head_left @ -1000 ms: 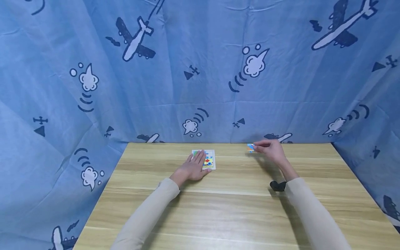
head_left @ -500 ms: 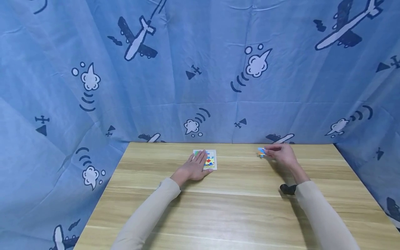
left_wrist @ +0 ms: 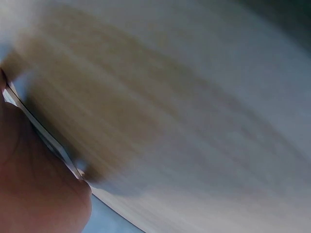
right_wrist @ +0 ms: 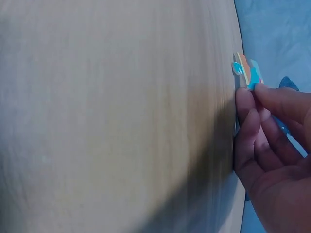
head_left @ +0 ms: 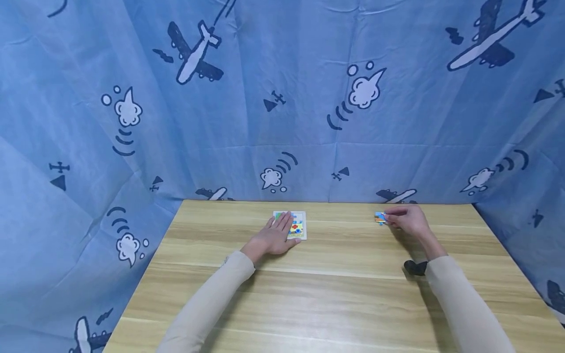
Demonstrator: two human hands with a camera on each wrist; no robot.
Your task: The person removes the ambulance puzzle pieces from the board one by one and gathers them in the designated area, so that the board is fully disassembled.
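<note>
My left hand (head_left: pixel 273 237) lies flat over a small white-framed jigsaw puzzle (head_left: pixel 302 215), its fingers straight and covering the left part. A yellow vehicle picture with a red cross shows on the uncovered side. In the left wrist view only the edge of the puzzle board (left_wrist: pixel 43 131) appears beside the hand. To the right, my right hand (head_left: pixel 410 220) pinches a blue and orange jigsaw piece (head_left: pixel 379 217) between thumb and fingertips. The right wrist view shows this piece with a rounded tab, low over or at the table; contact cannot be made out.
The wooden table (head_left: pixel 309 304) runs back to a blue curtain (head_left: pixel 309 122) printed with planes and clouds, which also closes off both sides. A black wrist camera (head_left: pixel 415 268) sits at the right cuff.
My right hand has moved right and slightly nearer with the jigsaw piece in its pinch. The left hand stays on the puzzle; the head view has shifted a little.
</note>
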